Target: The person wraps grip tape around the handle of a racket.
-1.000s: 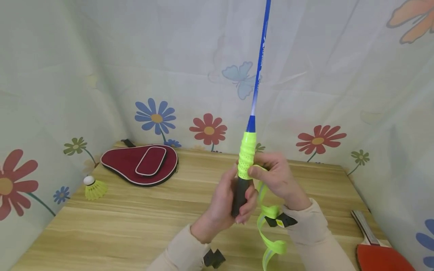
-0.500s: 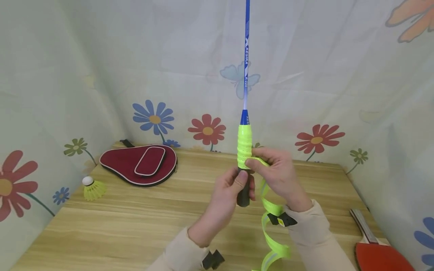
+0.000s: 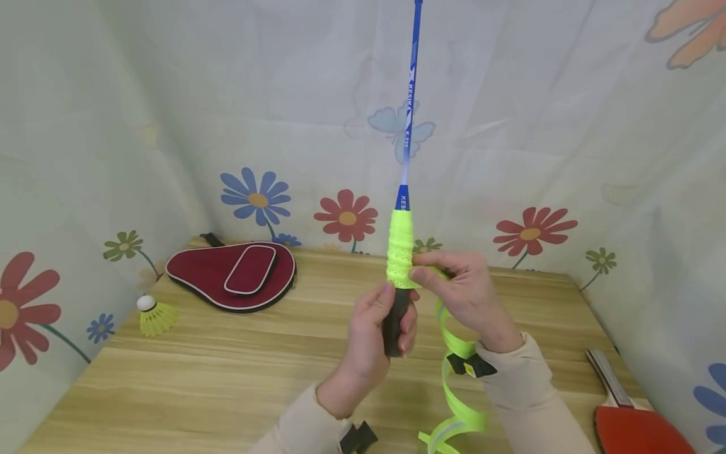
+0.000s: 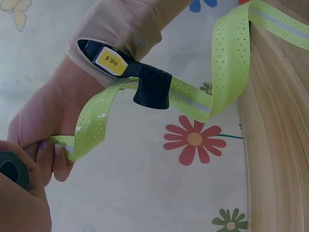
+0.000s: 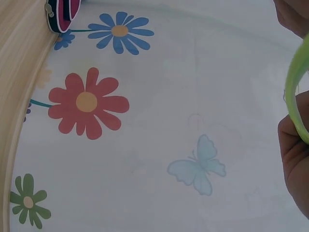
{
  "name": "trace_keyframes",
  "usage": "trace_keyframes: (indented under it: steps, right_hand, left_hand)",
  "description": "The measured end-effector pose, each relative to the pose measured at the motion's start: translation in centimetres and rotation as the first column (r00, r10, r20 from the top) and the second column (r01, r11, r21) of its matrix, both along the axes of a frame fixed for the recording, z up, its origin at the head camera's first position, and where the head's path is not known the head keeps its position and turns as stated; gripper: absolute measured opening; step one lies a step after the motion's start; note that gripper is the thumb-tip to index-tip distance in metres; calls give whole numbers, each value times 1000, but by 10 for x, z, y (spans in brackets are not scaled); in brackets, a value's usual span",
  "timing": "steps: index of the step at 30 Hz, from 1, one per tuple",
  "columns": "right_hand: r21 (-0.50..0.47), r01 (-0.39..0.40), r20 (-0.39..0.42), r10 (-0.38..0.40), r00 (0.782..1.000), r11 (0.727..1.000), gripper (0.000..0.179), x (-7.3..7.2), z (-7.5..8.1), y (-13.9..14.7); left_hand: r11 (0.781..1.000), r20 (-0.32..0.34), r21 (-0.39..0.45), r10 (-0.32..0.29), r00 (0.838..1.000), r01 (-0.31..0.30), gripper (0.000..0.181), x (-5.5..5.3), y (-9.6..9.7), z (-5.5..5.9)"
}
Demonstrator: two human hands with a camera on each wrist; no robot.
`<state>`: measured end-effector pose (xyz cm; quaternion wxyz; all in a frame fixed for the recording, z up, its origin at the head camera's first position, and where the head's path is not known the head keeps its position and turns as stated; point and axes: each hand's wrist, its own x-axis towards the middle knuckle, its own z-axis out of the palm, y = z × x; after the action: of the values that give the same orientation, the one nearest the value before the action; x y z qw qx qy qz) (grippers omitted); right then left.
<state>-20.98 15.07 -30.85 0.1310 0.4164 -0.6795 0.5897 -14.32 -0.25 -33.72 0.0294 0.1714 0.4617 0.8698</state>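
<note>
In the head view a blue badminton racket [image 3: 411, 94] stands nearly upright; its head is out of frame. My left hand [image 3: 367, 337] holds the black lower handle [image 3: 394, 325]. Lime overgrip tape [image 3: 400, 243] is wound round the upper handle. Just right of the winding, my right hand [image 3: 462, 290] pinches the tape between thumb and fingers. The perforated loose tail [image 4: 231, 63] hangs in coils past the right wrist. The left wrist view shows the handle's butt [image 4: 14, 166] inside the left hand. At the right wrist view's edge, part of a hand [image 5: 295, 154] appears beside a tape loop.
On the wooden table [image 3: 227, 378], a dark red paddle case [image 3: 204, 271] lies at the back left. Beside it is a yellow shuttlecock [image 3: 157, 315]. A red table tennis paddle [image 3: 635, 429] lies front right. A flowered cloth [image 3: 283, 94] surrounds the table.
The racket has shifted left and turned so its lettering shows. My left hand has re-gripped lower on the black handle after its thumb lay near the tape's edge. My right hand keeps pinching the tape.
</note>
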Motion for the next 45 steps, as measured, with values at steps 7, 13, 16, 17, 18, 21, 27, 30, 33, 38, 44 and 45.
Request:
trace_keyframes:
  steps: [7, 13, 16, 17, 18, 21, 27, 30, 33, 38, 44, 45]
  right_hand:
    - [-46, -53, -10, 52, 999, 998, 22, -4, -2, -1]
    - [-26, -186, 29, 187, 982, 982, 44, -12, -2, -3]
    - [-17, -264, 48, 265, 963, 964, 37, -15, -4, -4]
    - [-15, -275, 46, 275, 960, 961, 32, -15, -4, -4]
    - [-21, -280, 47, 281, 959, 960, 28, -14, -4, -4]
    - [-44, -256, 5, 257, 966, 966, 25, -9, -3, -5]
    - [-95, -57, -18, 56, 998, 994, 22, 3, 2, -4]
    - [-82, 78, 11, -77, 997, 994, 17, 7, 3, -4]
    - [-41, 178, 24, -178, 984, 983, 15, 8, 2, -5]
    - [18, 188, 13, -188, 982, 982, 17, 6, -2, -2]
    - [27, 139, 2, -139, 990, 990, 16, 3, -3, 3]
    - [29, 132, 1, -133, 991, 991, 16, 3, -3, 4]
  left_hand:
    - [989, -14, 44, -142, 990, 142, 39, -2, -2, 2]
    - [949, -110, 108, -283, 953, 295, 41, -5, -1, 2]
    - [922, -152, 126, -346, 926, 366, 42, -6, 0, 0]
    - [914, -161, 129, -363, 918, 384, 42, -7, 0, 0]
    - [908, -173, 131, -375, 911, 398, 43, -7, 0, -1]
    - [897, -206, 126, -393, 896, 423, 45, -10, 0, -2]
    - [977, -173, -48, -213, 962, 208, 22, -12, 0, -3]
    - [987, -101, -159, -45, 994, 28, 26, -15, -1, -4]
    - [973, -73, -205, 91, 993, -104, 28, -15, -3, -6]
    - [954, -110, -230, 171, 979, -193, 21, -13, -4, -5]
    - [953, -105, -238, 167, 980, -188, 22, -11, -3, -3]
    - [954, -101, -235, 165, 981, -185, 22, -11, -2, -3]
